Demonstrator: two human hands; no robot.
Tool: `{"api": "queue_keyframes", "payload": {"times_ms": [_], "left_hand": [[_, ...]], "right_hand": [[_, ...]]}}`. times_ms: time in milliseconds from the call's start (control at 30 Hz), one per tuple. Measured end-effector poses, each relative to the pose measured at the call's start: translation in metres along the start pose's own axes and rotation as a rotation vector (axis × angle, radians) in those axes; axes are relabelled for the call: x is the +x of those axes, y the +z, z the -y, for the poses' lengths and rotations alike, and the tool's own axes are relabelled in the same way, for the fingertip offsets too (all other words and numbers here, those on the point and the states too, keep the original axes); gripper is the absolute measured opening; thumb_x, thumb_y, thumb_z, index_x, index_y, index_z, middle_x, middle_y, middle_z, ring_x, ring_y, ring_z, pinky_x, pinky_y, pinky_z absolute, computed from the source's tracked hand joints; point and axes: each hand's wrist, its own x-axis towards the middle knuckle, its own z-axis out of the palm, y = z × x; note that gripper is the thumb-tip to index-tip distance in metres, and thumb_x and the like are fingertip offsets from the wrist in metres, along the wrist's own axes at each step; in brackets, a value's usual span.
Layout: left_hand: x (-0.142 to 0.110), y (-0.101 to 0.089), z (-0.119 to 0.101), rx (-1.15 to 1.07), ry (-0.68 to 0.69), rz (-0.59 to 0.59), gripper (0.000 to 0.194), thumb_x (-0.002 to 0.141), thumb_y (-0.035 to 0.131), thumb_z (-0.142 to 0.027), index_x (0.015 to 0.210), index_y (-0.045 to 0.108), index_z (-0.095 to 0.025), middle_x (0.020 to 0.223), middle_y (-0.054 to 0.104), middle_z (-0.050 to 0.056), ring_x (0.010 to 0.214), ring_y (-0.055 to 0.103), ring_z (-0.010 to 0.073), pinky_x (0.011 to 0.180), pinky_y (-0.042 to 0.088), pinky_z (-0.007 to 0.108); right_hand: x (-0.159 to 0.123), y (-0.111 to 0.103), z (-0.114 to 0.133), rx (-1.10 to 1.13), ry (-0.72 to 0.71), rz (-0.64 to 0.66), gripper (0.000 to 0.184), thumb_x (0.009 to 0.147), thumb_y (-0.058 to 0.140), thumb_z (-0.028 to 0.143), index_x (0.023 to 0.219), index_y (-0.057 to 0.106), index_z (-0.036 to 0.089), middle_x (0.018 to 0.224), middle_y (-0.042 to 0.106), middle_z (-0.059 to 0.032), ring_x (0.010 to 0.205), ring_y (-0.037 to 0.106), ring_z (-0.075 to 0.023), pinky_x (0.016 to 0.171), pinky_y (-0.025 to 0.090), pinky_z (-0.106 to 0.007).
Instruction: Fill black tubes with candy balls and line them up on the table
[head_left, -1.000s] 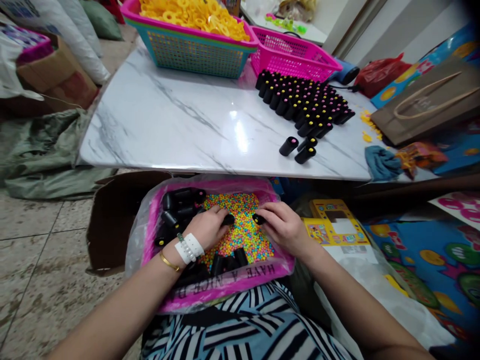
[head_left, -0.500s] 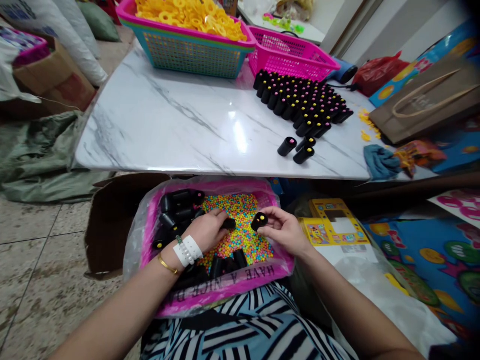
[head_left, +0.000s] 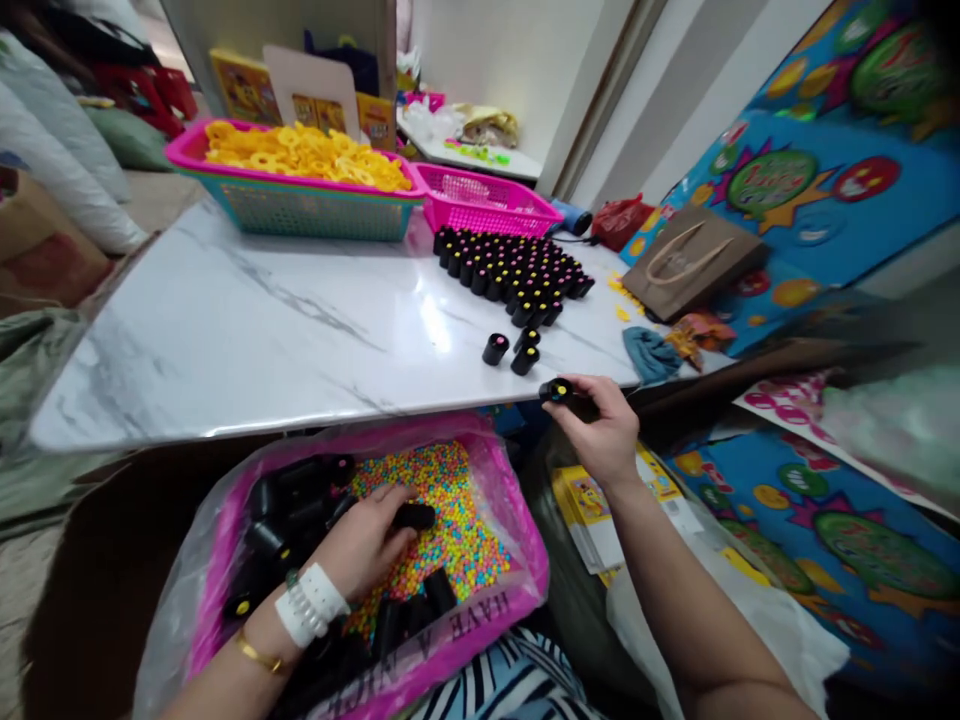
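My right hand (head_left: 606, 432) pinches a short black tube (head_left: 556, 391) with a yellow ball in its end, at the front edge of the marble-patterned table (head_left: 285, 375). Below, my left hand (head_left: 366, 543) has its fingers closed around another black tube (head_left: 417, 516), over small coloured balls (head_left: 469, 525). These balls lie in a pink basket (head_left: 531, 520) lined with clear plastic. More black tubes (head_left: 274, 540) are piled at the basket's left and near side. On the table, several black tubes (head_left: 517, 275) stand packed together, with three (head_left: 495, 349) in front of them.
A basket stack (head_left: 315, 212) full of yellow rings stands at the back left, beside a pink basket (head_left: 487, 205). To the right are a brown paper bag (head_left: 686, 262) and a blue cloth (head_left: 651, 354). Yellow boxes (head_left: 589, 500) lie below the table, right of my lap.
My right hand has lifted its black tube out of the basket, up and to the right, to the table edge. My left hand still holds its tube over the balls. The view has shifted.
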Motion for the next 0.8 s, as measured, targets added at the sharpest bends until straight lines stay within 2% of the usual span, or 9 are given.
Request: {"api": "queue_keyframes", "payload": {"times_ms": [133, 233, 333, 433, 500, 567, 633, 700, 800], "left_hand": [[0.003, 0.000, 0.003, -0.064, 0.006, -0.061, 0.027, 0.081, 0.052, -0.018, 0.108, 0.055, -0.019, 0.103, 0.064, 0.008, 0.096, 0.063, 0.0227, 0.086, 0.050, 0.036], [0.004, -0.002, -0.001, -0.084, -0.020, -0.068, 0.027, 0.079, 0.054, -0.016, 0.105, 0.057, -0.018, 0.102, 0.063, 0.007, 0.096, 0.062, 0.0225, 0.086, 0.049, 0.037], [0.003, -0.006, -0.007, -0.092, -0.049, -0.076, 0.027, 0.076, 0.057, -0.014, 0.103, 0.061, -0.017, 0.098, 0.062, 0.007, 0.091, 0.061, 0.0210, 0.084, 0.048, 0.035], [0.002, -0.011, -0.012, -0.109, -0.065, -0.085, 0.029, 0.074, 0.060, -0.012, 0.103, 0.064, -0.018, 0.089, 0.059, 0.004, 0.076, 0.058, 0.0165, 0.072, 0.047, 0.029], [0.003, -0.011, -0.016, -0.131, -0.054, -0.100, 0.029, 0.073, 0.062, -0.012, 0.102, 0.064, -0.018, 0.084, 0.058, 0.002, 0.069, 0.055, 0.0138, 0.067, 0.046, 0.026], [0.004, -0.010, -0.019, -0.154, -0.025, -0.118, 0.029, 0.072, 0.065, -0.012, 0.101, 0.064, -0.018, 0.083, 0.058, 0.001, 0.069, 0.055, 0.0131, 0.066, 0.046, 0.025], [0.004, -0.007, -0.022, -0.189, -0.016, -0.120, 0.027, 0.070, 0.067, -0.012, 0.096, 0.063, -0.017, 0.084, 0.059, 0.001, 0.070, 0.057, 0.0131, 0.068, 0.047, 0.026], [0.002, -0.006, -0.023, -0.295, -0.031, -0.099, 0.027, 0.070, 0.066, -0.011, 0.096, 0.060, -0.016, 0.085, 0.061, 0.001, 0.070, 0.060, 0.0127, 0.068, 0.050, 0.026], [-0.003, -0.009, -0.019, -0.507, -0.049, -0.066, 0.043, 0.074, 0.063, -0.013, 0.115, 0.051, -0.017, 0.096, 0.064, 0.004, 0.071, 0.065, 0.0126, 0.066, 0.053, 0.026]], "right_hand": [[0.032, 0.010, -0.034, -0.108, 0.102, 0.031, 0.029, 0.074, 0.072, 0.036, 0.098, 0.071, 0.020, 0.085, 0.066, -0.0031, 0.082, 0.060, -0.0199, 0.080, 0.049, -0.035], [0.043, 0.014, -0.044, -0.099, 0.196, 0.099, 0.037, 0.073, 0.071, 0.040, 0.104, 0.070, 0.019, 0.080, 0.068, -0.0014, 0.076, 0.061, -0.0184, 0.076, 0.050, -0.033], [0.030, 0.008, -0.032, -0.076, 0.238, 0.027, 0.044, 0.077, 0.067, 0.039, 0.116, 0.066, 0.017, 0.080, 0.068, -0.0015, 0.072, 0.062, -0.0168, 0.075, 0.051, -0.032], [-0.006, 0.006, 0.002, -0.117, 0.144, -0.022, 0.031, 0.083, 0.062, 0.035, 0.108, 0.068, 0.018, 0.086, 0.068, -0.0042, 0.077, 0.063, -0.0178, 0.079, 0.051, -0.034], [-0.037, 0.014, 0.029, -0.023, 0.031, 0.222, 0.024, 0.084, 0.061, 0.029, 0.106, 0.068, 0.020, 0.096, 0.069, -0.0061, 0.087, 0.064, -0.0190, 0.084, 0.051, -0.035], [-0.065, 0.032, 0.052, 0.144, -0.055, 0.589, 0.031, 0.084, 0.062, 0.023, 0.115, 0.064, 0.021, 0.109, 0.069, -0.0074, 0.099, 0.065, -0.0198, 0.089, 0.051, -0.035], [-0.086, 0.053, 0.063, 0.270, -0.067, 0.851, 0.041, 0.082, 0.063, 0.019, 0.123, 0.059, 0.021, 0.113, 0.068, -0.0081, 0.102, 0.065, -0.0201, 0.091, 0.052, -0.035], [-0.096, 0.071, 0.062, 0.327, -0.004, 0.950, 0.044, 0.080, 0.064, 0.017, 0.124, 0.058, 0.020, 0.111, 0.069, -0.0077, 0.096, 0.067, -0.0196, 0.087, 0.053, -0.036], [-0.092, 0.083, 0.050, 0.462, 0.281, 0.963, 0.049, 0.076, 0.069, 0.019, 0.123, 0.057, 0.021, 0.098, 0.070, -0.0040, 0.079, 0.068, -0.0156, 0.076, 0.056, -0.032]]}}
